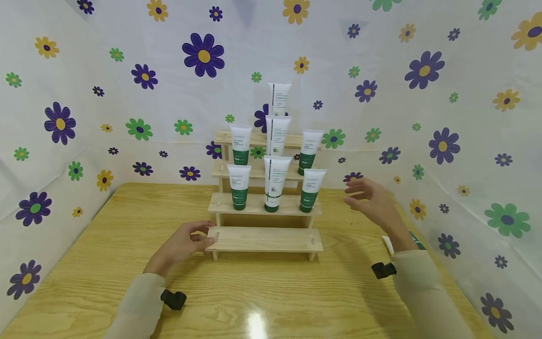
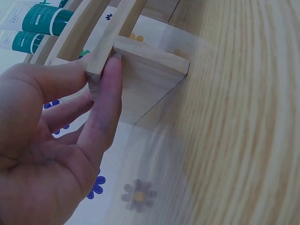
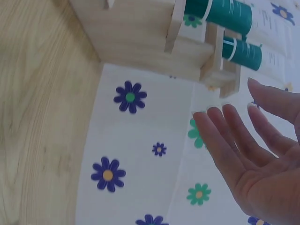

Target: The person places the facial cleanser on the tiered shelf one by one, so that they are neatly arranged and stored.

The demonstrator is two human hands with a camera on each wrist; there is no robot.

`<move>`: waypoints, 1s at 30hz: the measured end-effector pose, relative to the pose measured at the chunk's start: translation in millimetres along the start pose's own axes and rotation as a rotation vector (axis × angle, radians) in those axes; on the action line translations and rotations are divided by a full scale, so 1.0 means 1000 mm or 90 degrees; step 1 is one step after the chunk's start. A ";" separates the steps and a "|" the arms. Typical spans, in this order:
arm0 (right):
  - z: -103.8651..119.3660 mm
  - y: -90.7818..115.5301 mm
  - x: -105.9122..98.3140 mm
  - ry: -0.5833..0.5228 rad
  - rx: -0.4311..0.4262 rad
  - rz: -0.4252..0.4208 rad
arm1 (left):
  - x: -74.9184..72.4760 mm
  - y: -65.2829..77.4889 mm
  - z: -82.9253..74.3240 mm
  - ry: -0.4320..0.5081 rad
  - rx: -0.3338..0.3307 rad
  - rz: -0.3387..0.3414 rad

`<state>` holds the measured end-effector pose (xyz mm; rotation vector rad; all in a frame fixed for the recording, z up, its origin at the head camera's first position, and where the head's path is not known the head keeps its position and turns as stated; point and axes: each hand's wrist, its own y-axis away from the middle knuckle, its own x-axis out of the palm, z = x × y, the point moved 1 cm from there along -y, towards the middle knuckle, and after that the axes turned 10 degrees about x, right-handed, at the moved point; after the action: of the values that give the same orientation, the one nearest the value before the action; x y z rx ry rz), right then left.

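A stepped wooden display rack [image 1: 264,239] stands mid-table. My left hand [image 1: 186,245] pinches the left end of its lowest shelf; in the left wrist view the thumb lies on top of the shelf board [image 2: 101,56] and the fingers underneath. My right hand [image 1: 366,200] hovers right of the rack, fingers spread and relaxed, holding nothing. White-and-green squeeze tubes stand on the upper steps: a left tube [image 1: 239,188], a middle tube [image 1: 276,181] and a right tube [image 1: 312,190] on the second step, several more behind. The right wrist view shows green tube ends [image 3: 229,16] beyond my open fingers.
Another tube [image 1: 417,240] lies on the table at the right, partly hidden behind my right forearm. The wooden table [image 1: 106,282] meets a white flower-printed backdrop [image 1: 165,94] at the back and both sides.
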<state>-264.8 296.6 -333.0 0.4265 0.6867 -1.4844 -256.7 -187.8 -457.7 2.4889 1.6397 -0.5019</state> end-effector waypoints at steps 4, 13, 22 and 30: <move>-0.010 0.006 -0.016 0.034 0.019 0.028 | 0.000 0.000 -0.003 -0.004 0.006 0.004; -0.035 0.019 -0.045 0.126 0.117 0.131 | -0.002 0.000 -0.001 -0.010 0.006 0.006; -0.070 0.031 -0.065 0.196 0.199 0.192 | -0.001 -0.001 0.000 -0.029 0.004 0.001; -0.093 0.039 -0.076 0.216 0.255 0.228 | 0.000 0.000 -0.001 -0.027 0.007 0.006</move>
<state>-236.7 417.2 -358.7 1.0710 0.5369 -1.2122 -256.5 -187.6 -456.2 2.4742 1.6127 -0.5598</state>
